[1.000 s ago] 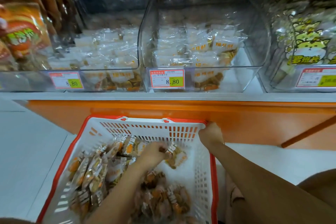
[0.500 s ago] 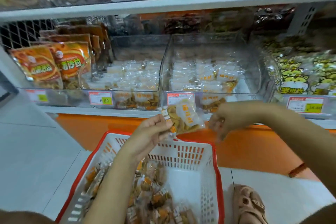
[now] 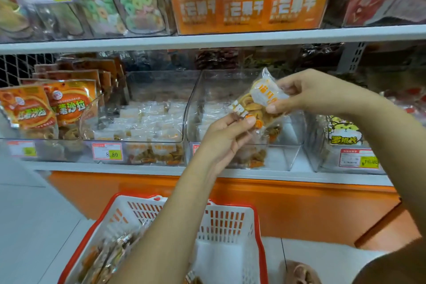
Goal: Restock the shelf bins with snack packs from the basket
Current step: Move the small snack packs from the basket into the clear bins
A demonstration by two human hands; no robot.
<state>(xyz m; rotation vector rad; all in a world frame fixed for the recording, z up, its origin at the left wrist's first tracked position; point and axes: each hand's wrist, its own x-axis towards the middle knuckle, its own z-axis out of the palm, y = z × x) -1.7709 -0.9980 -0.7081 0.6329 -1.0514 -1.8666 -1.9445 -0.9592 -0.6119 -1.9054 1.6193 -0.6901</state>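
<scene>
A clear snack pack [image 3: 257,102] with orange crisps and a white label is held up in front of the middle clear shelf bin [image 3: 292,157]. My left hand [image 3: 224,137] pinches its lower end. My right hand [image 3: 306,93] pinches its upper right edge. The bin behind holds a low layer of the same packs. Below, the red and white basket [image 3: 227,221] stands on the floor with several more packs [image 3: 108,258] in its left part, partly hidden by my left forearm.
A second clear bin [image 3: 159,152] of the same packs sits to the left, beside orange bags [image 3: 69,104]. A bin of cartoon-printed bags [image 3: 345,136] is on the right. An upper shelf [image 3: 207,39] carries orange boxes and ring snacks. My shoe [image 3: 299,272] is beside the basket.
My left hand lifted a pack out of the basket up to bin height. My right hand left the basket rim and took hold of the pack's top.
</scene>
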